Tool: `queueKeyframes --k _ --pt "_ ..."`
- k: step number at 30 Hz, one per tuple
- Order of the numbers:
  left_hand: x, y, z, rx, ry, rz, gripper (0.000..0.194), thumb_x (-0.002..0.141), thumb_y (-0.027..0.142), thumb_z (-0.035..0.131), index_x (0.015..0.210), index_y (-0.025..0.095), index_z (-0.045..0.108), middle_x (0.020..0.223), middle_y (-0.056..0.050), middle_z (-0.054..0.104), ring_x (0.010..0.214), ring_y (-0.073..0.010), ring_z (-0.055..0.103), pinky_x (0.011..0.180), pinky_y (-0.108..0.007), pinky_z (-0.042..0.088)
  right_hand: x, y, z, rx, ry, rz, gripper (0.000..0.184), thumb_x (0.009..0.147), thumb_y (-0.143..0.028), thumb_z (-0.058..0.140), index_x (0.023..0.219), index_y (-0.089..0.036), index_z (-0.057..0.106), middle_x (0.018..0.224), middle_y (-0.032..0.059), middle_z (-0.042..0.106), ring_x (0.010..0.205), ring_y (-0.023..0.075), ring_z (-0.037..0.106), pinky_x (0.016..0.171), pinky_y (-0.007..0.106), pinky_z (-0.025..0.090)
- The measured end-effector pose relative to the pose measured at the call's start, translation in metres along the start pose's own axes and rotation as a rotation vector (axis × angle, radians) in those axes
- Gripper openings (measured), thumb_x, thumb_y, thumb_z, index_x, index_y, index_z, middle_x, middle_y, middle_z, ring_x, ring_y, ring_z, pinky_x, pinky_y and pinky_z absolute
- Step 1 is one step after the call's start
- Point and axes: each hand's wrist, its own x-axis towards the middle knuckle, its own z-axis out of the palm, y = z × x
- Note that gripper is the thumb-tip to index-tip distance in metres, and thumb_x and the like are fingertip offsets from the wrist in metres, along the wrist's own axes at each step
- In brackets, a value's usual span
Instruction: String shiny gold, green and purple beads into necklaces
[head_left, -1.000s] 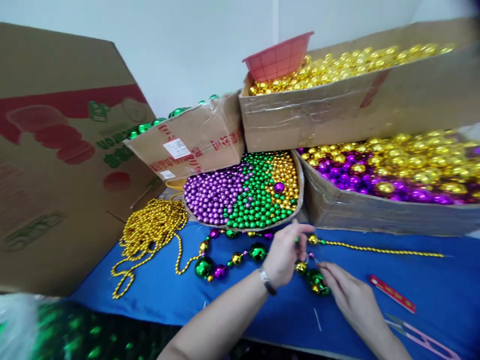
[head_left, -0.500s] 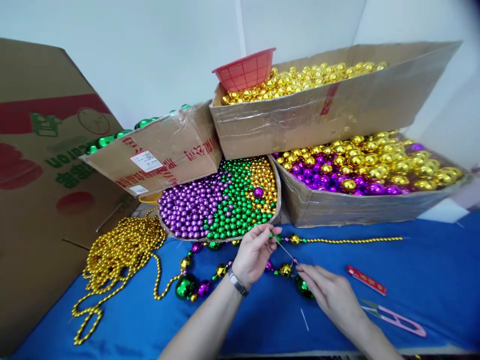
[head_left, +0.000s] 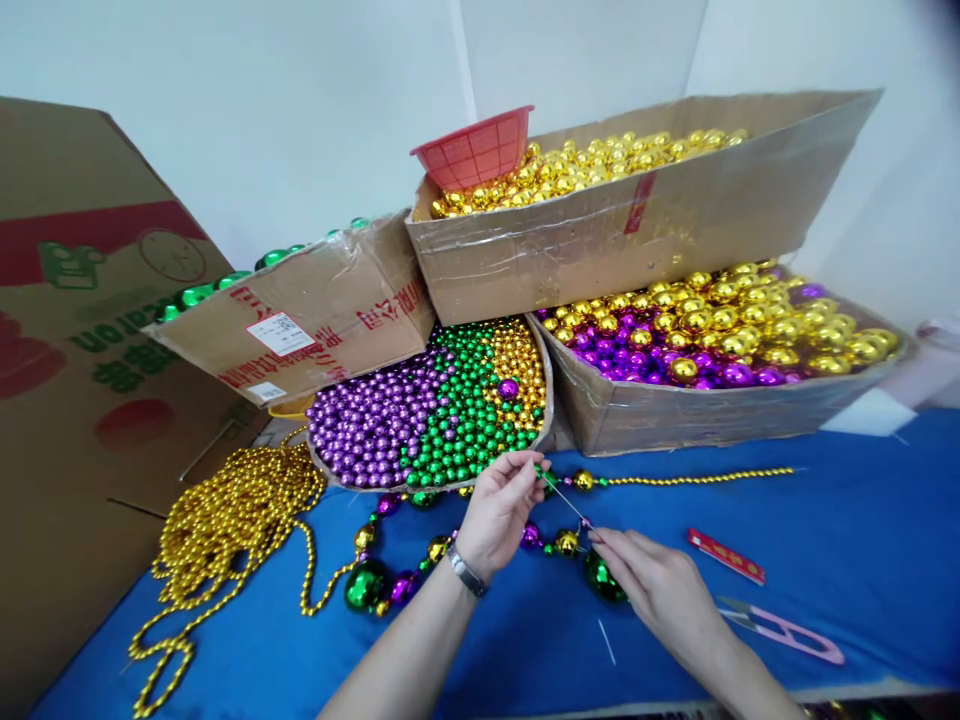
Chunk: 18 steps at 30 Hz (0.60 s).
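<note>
Stretched straight between my hands is a thin strand (head_left: 564,502); whether it is thread or a needle I cannot tell. My left hand (head_left: 499,510), wearing a metal watch, pinches its upper end beside the heap of beads, with a small green bead at the fingertips. Lower right, my right hand (head_left: 660,590) pinches the other end near a small purple bead (head_left: 586,522). Behind and below both hands lies a bead garland on the blue cloth, with a large green ball (head_left: 602,575) partly hidden by my right fingers and another green ball (head_left: 366,586) at left.
A container of purple, green and gold beads (head_left: 367,425) stands ahead. Cardboard boxes of balls (head_left: 615,235) rise behind it, one carrying a red basket (head_left: 476,148). Gold bead strings (head_left: 232,520) pile at left. Pink-handled snips (head_left: 784,630) and a red packet (head_left: 726,556) lie at right.
The view has shifted slightly, so the boxes and beads sit a little further left. Both hands keep their pinch on the strand, nearly unmoved.
</note>
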Motion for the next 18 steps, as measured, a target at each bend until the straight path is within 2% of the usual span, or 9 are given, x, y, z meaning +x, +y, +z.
queueKeyframes --k 6,9,11,15,18 --pt "0.0 0.002 -0.002 0.224 0.012 0.081 0.021 0.072 0.025 0.07 0.091 0.016 0.069 0.09 -0.006 0.065 0.069 -0.0097 0.053 0.065 -0.023 0.042 -0.002 0.004 0.002 -0.071 0.032 -0.007 0.032 0.095 -0.032 0.036 0.11 -0.023 0.063 0.093 0.0075 0.068 0.079 0.0198 0.067 0.07 0.029 0.053" --pt "0.0 0.004 0.001 0.461 -0.04 0.147 0.021 0.071 0.026 0.071 0.089 0.016 0.07 0.083 -0.005 0.065 0.069 -0.0117 0.053 0.063 -0.023 0.042 0.001 0.002 0.001 -0.091 0.039 0.007 0.033 0.095 -0.034 0.036 0.111 -0.023 0.063 0.092 0.0082 0.068 0.08 0.0203 0.067 0.07 0.029 0.052" --pt "0.0 0.005 0.005 0.558 -0.075 0.175 0.022 0.071 0.027 0.07 0.089 0.015 0.069 0.078 -0.004 0.064 0.067 -0.0118 0.053 0.061 -0.023 0.041 0.004 0.001 -0.003 -0.019 0.023 0.021 0.032 0.095 -0.033 0.037 0.113 -0.023 0.062 0.095 0.0075 0.068 0.083 0.0196 0.066 0.075 0.029 0.051" --pt "0.006 0.008 0.012 0.529 -0.074 0.203 0.03 0.071 0.025 0.07 0.099 0.016 0.064 0.086 -0.005 0.064 0.076 -0.0138 0.056 0.069 -0.025 0.045 0.01 0.002 -0.016 0.194 -0.022 0.049 0.028 0.094 -0.03 0.039 0.113 -0.024 0.06 0.103 0.004 0.066 0.091 0.0183 0.063 0.081 0.03 0.049" --pt "0.01 0.01 0.013 0.513 -0.078 0.2 0.03 0.071 0.025 0.07 0.098 0.015 0.062 0.087 -0.006 0.064 0.078 -0.0139 0.057 0.07 -0.025 0.046 0.01 0.005 -0.026 0.252 -0.055 0.061 0.026 0.094 -0.029 0.04 0.109 -0.025 0.06 0.103 0.0023 0.066 0.093 0.0172 0.062 0.08 0.029 0.049"
